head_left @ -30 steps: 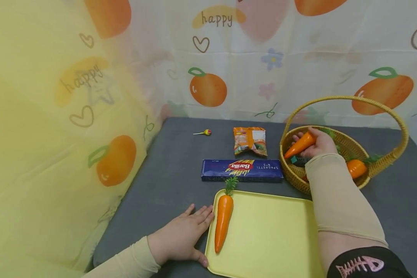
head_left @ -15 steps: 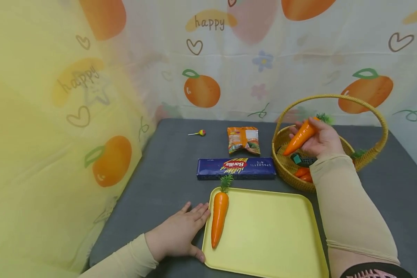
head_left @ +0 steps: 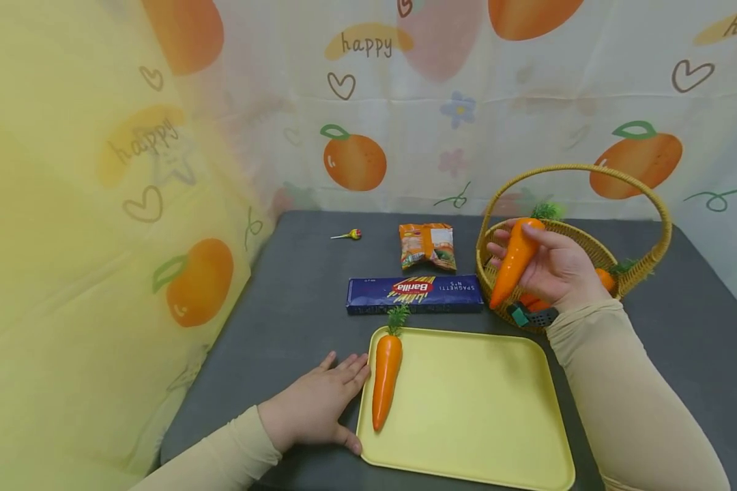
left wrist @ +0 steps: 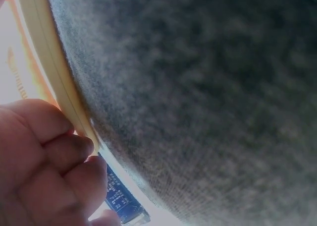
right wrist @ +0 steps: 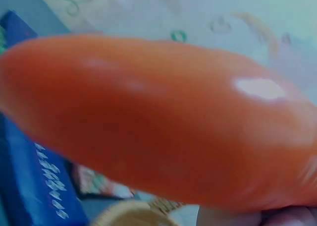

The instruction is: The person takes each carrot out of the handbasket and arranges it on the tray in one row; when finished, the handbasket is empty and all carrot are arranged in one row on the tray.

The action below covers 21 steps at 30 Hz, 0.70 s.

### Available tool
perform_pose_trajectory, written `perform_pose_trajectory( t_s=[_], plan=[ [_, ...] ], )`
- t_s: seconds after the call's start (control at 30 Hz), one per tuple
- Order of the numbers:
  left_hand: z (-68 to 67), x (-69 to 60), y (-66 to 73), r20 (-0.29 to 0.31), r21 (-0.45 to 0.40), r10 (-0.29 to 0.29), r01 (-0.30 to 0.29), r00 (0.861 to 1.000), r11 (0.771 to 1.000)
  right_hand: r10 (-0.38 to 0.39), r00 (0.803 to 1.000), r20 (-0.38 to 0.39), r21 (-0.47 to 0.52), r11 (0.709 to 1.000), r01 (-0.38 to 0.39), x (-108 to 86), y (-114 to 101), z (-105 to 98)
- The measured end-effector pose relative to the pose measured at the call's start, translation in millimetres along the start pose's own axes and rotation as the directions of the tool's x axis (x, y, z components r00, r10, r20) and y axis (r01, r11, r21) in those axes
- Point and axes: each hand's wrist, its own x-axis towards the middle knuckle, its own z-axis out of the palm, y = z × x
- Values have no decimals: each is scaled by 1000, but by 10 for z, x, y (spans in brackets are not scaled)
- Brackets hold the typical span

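A carrot [head_left: 516,262] with a green top is gripped by my right hand [head_left: 561,269], above the basket's left front part; it fills much of the right wrist view [right wrist: 163,122]. Another carrot [head_left: 387,382] lies lengthwise on the left side of the yellow tray [head_left: 467,409], its leafy top past the far rim. My left hand [head_left: 319,402] touches the tray's left edge with fingers spread; in the left wrist view its fingers [left wrist: 74,161] rest against the rim. The wicker basket [head_left: 580,239] holds more carrots, partly hidden by my right hand.
Behind the tray lies a blue spaghetti box [head_left: 414,294], with an orange snack packet [head_left: 426,245] beyond it and a lollipop [head_left: 351,234] to the packet's left. The basket's tall handle [head_left: 574,167] arches over it. A printed curtain borders the table's back and left.
My right hand has lifted the carrot out of the basket's interior and brought it nearer, its tip now pointing more downward. The view has shifted slightly; my left hand stays at the tray's edge.
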Motion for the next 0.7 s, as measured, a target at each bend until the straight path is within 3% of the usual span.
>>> perform_pose_trajectory(
  t_s=[0.2,0.37,0.53,0.7],
  plan=[
    [-1,-1,-1,-7,1,2,-2,1000,1000,45,998,34,-174,984,-39,-94,339,72],
    [-3,-9,-19,-2,-8,2,-2,1000,1000,101,995,7,-336,937,-93,-73,698,94],
    [-30,-19,-8,-1,-6,1,-1,1000,1000,157,988,0,-404,904,-144,-22,1096,5],
    [-44,-22,7,-5,3,4,-4,1000,1000,191,979,-71,-443,873,-203,7,1472,-103]
  ],
)
